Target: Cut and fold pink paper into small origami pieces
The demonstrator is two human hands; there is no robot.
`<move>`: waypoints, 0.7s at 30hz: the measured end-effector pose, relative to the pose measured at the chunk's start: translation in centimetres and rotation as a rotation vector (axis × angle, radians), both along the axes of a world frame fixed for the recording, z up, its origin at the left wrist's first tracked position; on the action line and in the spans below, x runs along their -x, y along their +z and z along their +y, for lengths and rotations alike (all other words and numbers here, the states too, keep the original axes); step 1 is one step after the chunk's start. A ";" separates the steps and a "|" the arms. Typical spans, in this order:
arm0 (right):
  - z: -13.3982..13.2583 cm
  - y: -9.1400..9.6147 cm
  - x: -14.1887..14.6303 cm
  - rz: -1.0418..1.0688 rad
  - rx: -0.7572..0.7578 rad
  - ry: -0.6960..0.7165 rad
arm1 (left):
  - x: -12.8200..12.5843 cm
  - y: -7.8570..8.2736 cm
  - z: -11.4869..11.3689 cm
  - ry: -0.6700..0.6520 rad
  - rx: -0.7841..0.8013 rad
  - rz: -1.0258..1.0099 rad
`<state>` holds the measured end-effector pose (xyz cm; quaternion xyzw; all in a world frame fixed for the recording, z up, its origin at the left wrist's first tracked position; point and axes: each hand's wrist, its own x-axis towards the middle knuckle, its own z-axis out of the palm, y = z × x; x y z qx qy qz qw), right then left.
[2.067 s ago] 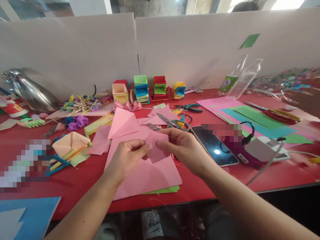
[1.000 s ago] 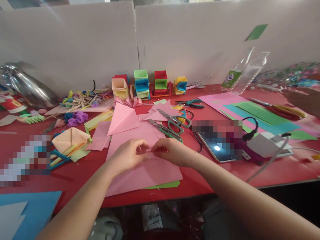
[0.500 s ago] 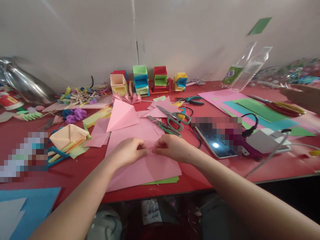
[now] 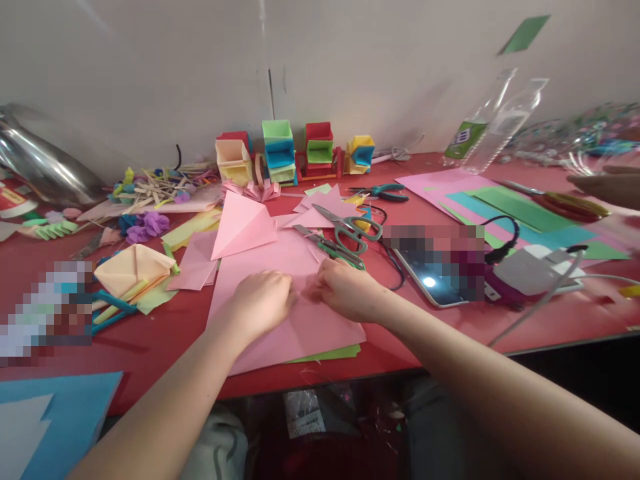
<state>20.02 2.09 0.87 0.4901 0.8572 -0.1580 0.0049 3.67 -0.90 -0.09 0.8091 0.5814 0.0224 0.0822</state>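
My left hand [image 4: 265, 298] is closed with its knuckles up, over a large pink sheet of paper [image 4: 300, 341]. Facing it a short gap away, my right hand [image 4: 345, 287] has its fingers curled in too. Whatever the fingertips grip is hidden under them or blends with the pink paper. Just beyond my right hand lie a green utility knife [image 4: 337, 253] and grey-handled scissors [image 4: 356, 235]. A folded pink paper piece [image 4: 244, 228] stands at the sheet's far left corner. Green paper [image 4: 330, 353] peeks out under the near edge.
Folded paper boxes [image 4: 279, 153] line the wall. To the right are a phone [image 4: 431, 280], a white charger [image 4: 530, 270], plastic bottles [image 4: 505, 130] and pliers [image 4: 387, 193]. Another person's hand [image 4: 607, 187] is at the far right. A peach folded paper [image 4: 134, 270] lies left.
Both my hands have rolled inward, turning their knuckles up and their fingertips down out of sight. The camera view has tilted slightly downward.
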 end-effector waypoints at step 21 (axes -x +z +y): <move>0.3 0.3 0.0 -0.037 0.016 0.001 | -0.1 0.6 0.3 0.117 0.147 -0.100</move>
